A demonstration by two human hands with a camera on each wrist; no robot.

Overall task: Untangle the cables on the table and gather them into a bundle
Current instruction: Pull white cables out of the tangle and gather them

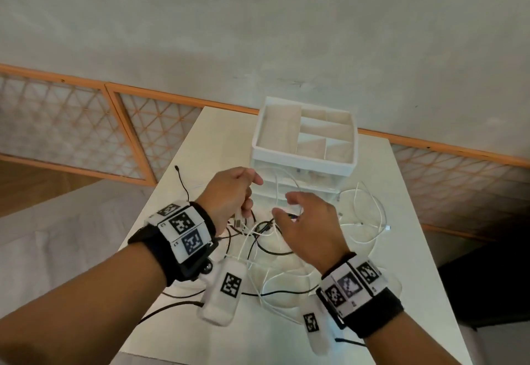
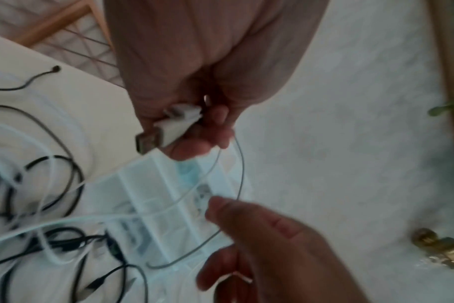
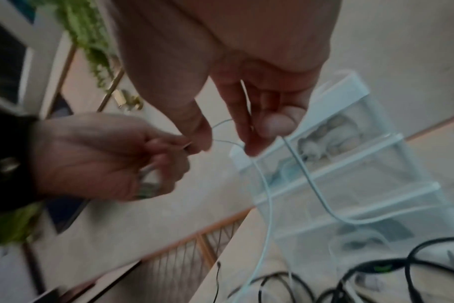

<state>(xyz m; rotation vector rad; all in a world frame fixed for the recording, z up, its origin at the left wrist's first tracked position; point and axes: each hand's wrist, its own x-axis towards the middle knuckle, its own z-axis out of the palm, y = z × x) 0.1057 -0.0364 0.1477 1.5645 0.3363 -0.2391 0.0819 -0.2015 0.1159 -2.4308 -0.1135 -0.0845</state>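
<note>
The left hand (image 1: 229, 192), at centre frame in the head view, is clenched round a white USB plug (image 2: 163, 131) with its metal end poking out below the fingers (image 2: 194, 147). The right hand (image 1: 309, 227), just right of it, has its thumb and fingers closed lightly on the white cable (image 3: 267, 201) that runs from that plug. The strand loops between the two hands and drops to the tangle (image 1: 263, 238) of black and white cables on the bench (image 1: 401, 250), lower centre.

The step in hand looks like drawing one white cable free of the pile. To do it well, the left hand should keep the plug fixed while the right slides along the strand with a loose grip, so knots show themselves before they tighten. Lifting the strand up and away from the tangle, not across it, should keep black loops from being dragged along. The drawer unit (image 1: 304, 141) stands just behind the hands, so the pull is best kept toward the person.

The head view alone shows the whole spread: loose white loops at right and a black lead (image 1: 180, 178) trailing to the upper left. The left wrist view alone shows the plug clearly and the arc of cable reaching the right fingertips (image 2: 220, 205). The right wrist view shows two white runs hanging below the right hand in front of the drawers, which the head view hides behind the hands. Both wrist views are blurred, so exact crossings in the pile cannot be read.
</note>
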